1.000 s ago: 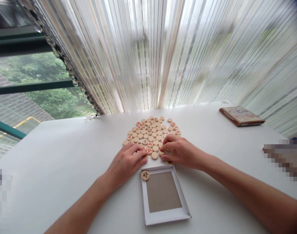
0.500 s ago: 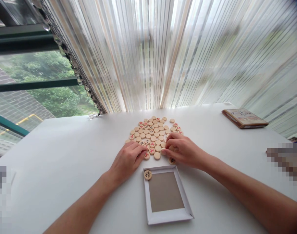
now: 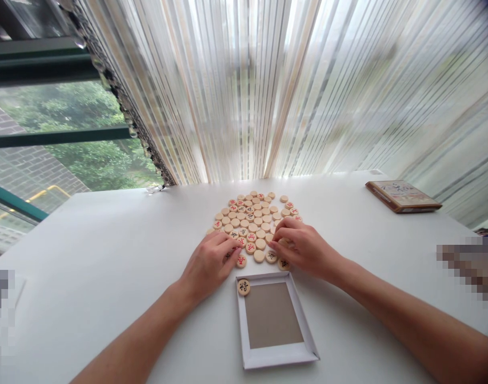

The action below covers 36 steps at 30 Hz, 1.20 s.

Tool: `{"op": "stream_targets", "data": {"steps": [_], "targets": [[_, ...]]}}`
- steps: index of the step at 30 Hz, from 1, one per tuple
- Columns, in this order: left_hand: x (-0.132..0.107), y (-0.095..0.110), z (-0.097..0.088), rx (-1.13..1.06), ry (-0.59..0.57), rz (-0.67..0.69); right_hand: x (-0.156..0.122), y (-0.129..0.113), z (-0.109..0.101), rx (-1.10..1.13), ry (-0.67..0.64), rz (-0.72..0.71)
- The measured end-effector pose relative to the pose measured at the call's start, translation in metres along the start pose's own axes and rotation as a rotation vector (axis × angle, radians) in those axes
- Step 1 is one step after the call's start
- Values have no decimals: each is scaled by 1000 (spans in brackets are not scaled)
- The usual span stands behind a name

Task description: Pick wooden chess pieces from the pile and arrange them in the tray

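Many round wooden Chinese chess pieces lie in a loose cluster on the white table, some face up with red or black characters, others blank side up. At the cluster's near left edge, my left hand has its fingers bent and its fingertips together at a red-marked piece. My right hand pinches at a blank-side piece on the near right, its curled fingers hiding some others. Just below its thumb lies a black-marked piece. Between my forearms is a shallow white box tray, with one black-marked piece in its far left corner.
A flat brown box with a printed lid lies at the far right of the white table. Behind the table hangs a string curtain. An open window is on the left.
A black-marked piece now shows face up below my right thumb, and my right fingertips are on a piece slightly farther away. A red-marked piece by my left hand has shifted slightly towards the tray.
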State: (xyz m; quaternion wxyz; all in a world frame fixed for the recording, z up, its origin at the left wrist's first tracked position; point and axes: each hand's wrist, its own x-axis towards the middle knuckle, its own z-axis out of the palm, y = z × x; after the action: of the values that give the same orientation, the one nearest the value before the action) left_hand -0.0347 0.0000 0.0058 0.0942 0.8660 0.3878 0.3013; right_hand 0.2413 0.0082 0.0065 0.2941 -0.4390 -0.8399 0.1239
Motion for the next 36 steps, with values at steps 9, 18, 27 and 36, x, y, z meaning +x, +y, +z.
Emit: {"op": "stream_targets", "data": {"steps": [9,18,27,36], "targets": [[1,0,1,-6,14,-1,3,6,0,-45,-27,-14],[2,3,-3,-29,41,-23,5,4,0,-112,-59,-55],[19,18,-5,-83,-83,-10,6,14,6,-86,13,6],[44,25,-2,41,-277,104,2,16,1,-36,103,31]]}}
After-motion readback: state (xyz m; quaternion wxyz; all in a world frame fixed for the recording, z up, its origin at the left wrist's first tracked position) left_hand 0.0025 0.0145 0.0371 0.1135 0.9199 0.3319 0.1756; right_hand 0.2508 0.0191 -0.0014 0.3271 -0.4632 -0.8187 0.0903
